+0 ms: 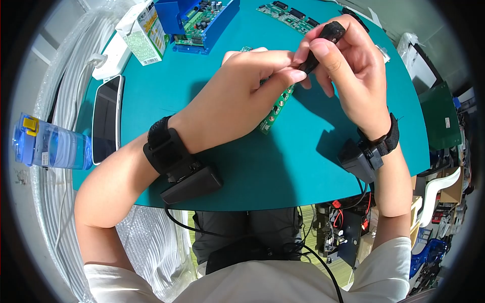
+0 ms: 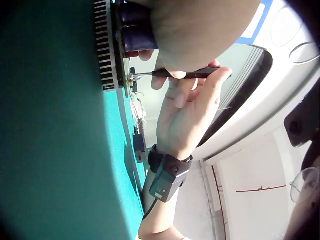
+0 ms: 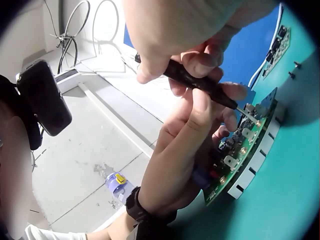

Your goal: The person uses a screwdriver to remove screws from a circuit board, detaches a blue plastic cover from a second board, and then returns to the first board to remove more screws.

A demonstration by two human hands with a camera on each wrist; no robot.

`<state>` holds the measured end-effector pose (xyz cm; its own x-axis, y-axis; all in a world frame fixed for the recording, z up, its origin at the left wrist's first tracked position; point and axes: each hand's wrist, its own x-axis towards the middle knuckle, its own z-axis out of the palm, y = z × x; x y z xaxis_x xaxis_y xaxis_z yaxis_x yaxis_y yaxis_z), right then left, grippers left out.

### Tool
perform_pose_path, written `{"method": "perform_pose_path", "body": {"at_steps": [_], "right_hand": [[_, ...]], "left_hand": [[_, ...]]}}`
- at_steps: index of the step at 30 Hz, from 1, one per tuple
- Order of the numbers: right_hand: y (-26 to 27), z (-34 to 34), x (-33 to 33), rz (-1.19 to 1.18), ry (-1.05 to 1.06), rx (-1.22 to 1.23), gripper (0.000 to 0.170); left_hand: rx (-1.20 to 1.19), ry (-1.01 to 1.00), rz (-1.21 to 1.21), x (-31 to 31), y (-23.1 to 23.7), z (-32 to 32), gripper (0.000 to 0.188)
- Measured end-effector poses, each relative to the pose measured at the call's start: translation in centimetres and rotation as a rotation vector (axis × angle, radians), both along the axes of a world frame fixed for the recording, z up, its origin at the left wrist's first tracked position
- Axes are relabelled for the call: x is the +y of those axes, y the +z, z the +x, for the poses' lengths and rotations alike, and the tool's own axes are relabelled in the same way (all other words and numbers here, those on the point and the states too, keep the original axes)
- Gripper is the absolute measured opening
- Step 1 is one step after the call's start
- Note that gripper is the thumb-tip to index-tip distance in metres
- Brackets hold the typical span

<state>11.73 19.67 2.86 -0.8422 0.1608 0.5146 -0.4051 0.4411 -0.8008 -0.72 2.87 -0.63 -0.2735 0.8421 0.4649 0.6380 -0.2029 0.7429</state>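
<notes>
Black and slim, the screwdriver (image 3: pixel 192 81) leans over a green circuit board (image 3: pixel 239 149), and we see its tip at a screw (image 3: pixel 258 123) near the board's edge. The right hand (image 1: pixel 356 68) grips the handle, while the left hand (image 1: pixel 237 83) pinches its lower end, so we find both hands close together on the tool. The board sits on the green table (image 1: pixel 156 101), a pale slotted strip (image 3: pixel 250 172) beneath its edge.
</notes>
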Motion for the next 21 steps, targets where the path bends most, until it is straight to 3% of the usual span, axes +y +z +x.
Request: {"method": "perform_pose_path", "body": {"at_steps": [11, 21], "right_hand": [[-0.1, 0.1, 0.0, 0.033, 0.016, 0.016, 0.014], [-0.2, 0.1, -0.1, 0.019, -0.01, 0.018, 0.014]], "left_hand": [[-0.004, -0.034, 0.132, 0.4, -0.7, -0.1, 0.021], [0.007, 0.005, 0.069, 0.0, -0.3, 0.2, 0.02]]}}
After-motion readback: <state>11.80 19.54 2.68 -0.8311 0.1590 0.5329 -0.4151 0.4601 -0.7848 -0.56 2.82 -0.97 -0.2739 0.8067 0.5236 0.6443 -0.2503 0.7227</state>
